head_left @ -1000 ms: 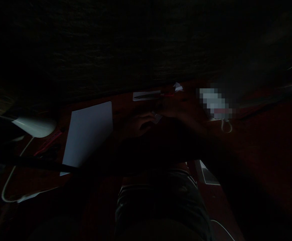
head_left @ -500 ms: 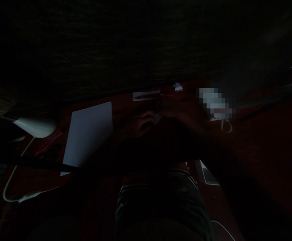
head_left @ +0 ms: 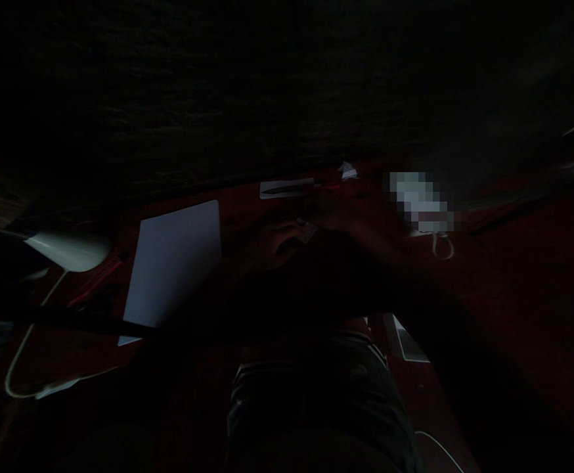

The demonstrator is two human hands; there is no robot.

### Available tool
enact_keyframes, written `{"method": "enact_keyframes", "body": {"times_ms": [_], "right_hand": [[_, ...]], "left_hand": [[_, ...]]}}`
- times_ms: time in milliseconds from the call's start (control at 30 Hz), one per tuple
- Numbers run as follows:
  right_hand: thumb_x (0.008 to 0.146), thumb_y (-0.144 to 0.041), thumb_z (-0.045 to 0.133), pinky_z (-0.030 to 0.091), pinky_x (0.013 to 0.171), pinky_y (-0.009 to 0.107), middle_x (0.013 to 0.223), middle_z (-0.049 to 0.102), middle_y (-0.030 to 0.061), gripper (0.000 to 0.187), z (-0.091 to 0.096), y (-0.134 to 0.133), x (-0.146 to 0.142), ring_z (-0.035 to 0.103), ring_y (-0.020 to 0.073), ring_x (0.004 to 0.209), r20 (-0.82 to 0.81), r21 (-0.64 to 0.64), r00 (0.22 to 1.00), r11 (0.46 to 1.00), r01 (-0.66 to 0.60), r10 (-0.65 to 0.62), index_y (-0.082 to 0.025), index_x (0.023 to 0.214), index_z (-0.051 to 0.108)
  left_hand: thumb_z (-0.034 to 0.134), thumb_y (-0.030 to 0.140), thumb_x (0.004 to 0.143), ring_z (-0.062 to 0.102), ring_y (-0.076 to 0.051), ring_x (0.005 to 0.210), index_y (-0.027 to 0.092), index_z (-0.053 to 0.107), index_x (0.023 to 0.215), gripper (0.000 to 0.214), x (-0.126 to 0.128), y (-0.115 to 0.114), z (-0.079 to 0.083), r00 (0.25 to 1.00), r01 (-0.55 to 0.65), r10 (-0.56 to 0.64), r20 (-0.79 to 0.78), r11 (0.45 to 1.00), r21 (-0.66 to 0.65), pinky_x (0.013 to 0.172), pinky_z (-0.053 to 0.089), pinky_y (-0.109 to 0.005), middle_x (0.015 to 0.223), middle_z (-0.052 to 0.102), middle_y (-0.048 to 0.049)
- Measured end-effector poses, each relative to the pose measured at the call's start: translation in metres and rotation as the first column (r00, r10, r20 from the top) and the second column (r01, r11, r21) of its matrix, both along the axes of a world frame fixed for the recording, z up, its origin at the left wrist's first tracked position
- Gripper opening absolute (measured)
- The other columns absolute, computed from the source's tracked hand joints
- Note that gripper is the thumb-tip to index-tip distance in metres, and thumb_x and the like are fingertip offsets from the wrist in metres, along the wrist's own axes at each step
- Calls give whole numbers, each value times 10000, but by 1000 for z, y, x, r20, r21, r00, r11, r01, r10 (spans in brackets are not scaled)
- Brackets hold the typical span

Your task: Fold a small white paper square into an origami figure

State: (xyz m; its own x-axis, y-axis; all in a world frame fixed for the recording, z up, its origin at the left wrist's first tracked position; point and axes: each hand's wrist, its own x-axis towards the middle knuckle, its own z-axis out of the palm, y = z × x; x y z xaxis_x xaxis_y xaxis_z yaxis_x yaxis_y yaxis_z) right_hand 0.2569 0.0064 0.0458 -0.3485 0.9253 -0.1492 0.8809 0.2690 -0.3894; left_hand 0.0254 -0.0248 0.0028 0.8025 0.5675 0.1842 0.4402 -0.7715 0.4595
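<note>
The scene is very dark. My left hand (head_left: 278, 239) is closed, its fingertips on a small pale piece of paper (head_left: 309, 232). My right hand (head_left: 342, 220) is close by on the right side of that paper; its fingers are lost in shadow, so their grip does not show. Just beyond both hands a dark-bladed knife with a red handle (head_left: 327, 186) lies across a white paper strip (head_left: 280, 186). A crumpled or folded bit of white paper (head_left: 349, 172) sits past the handle.
A large white sheet (head_left: 173, 256) lies left of my hands. Farther left stand a white lamp-like cone (head_left: 73, 251) with a pale cord (head_left: 21, 355) and a red tool (head_left: 97, 281). On the right is a blurred-out pale object (head_left: 419, 200) with a cord loop (head_left: 443, 246).
The small paper at my left fingertips has shifted or tilted slightly. Both hands stay almost in the same place.
</note>
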Motion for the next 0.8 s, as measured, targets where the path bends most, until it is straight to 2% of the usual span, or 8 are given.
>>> {"method": "enact_keyframes", "body": {"times_ms": [167,333,467,633,800], "right_hand": [[1081,-128,674,600,964,272,1355,867,131,267,1,0,1,812,224,1163,-65,-50,993,994,94,-98,-163,1265,864],[1034,-115,719,613,958,280,1305,874,102,231,-5,3,2,812,224,1143,-117,-30,988,995,96,-99,-184,1189,874],[1001,-135,755,611,919,273,1266,878,92,218,-6,3,3,814,225,1115,-122,-33,985,993,115,-118,-201,1165,882],[1000,-60,664,582,923,261,1331,872,111,315,-9,8,16,806,218,1159,-198,-61,980,998,18,-30,-180,1196,880],[919,-15,689,579,892,255,1252,885,89,333,-25,22,29,808,206,1085,-285,-74,958,995,-68,44,-184,1143,870]], "left_hand": [[684,203,1003,631,-377,1580,234,731,1458,459,0,-2,-1,999,-25,26,-21,999,45,1363,489,-657,1638,708,-144],[655,199,1022,637,-355,1582,248,718,1482,468,-2,-2,-3,1000,-11,11,-6,1000,3,1350,521,-609,1667,686,-129],[682,216,1006,653,-375,1550,245,731,1460,457,-1,-1,-2,1000,-17,17,-21,1000,6,1343,524,-624,1624,708,-138],[671,213,1005,645,-364,1560,238,725,1445,444,-1,-2,0,1000,-19,20,-19,999,28,1340,528,-607,1631,704,-133],[690,204,986,642,-367,1560,250,737,1417,436,1,-1,2,999,-22,23,-27,999,34,1344,518,-623,1624,711,-127]]}}
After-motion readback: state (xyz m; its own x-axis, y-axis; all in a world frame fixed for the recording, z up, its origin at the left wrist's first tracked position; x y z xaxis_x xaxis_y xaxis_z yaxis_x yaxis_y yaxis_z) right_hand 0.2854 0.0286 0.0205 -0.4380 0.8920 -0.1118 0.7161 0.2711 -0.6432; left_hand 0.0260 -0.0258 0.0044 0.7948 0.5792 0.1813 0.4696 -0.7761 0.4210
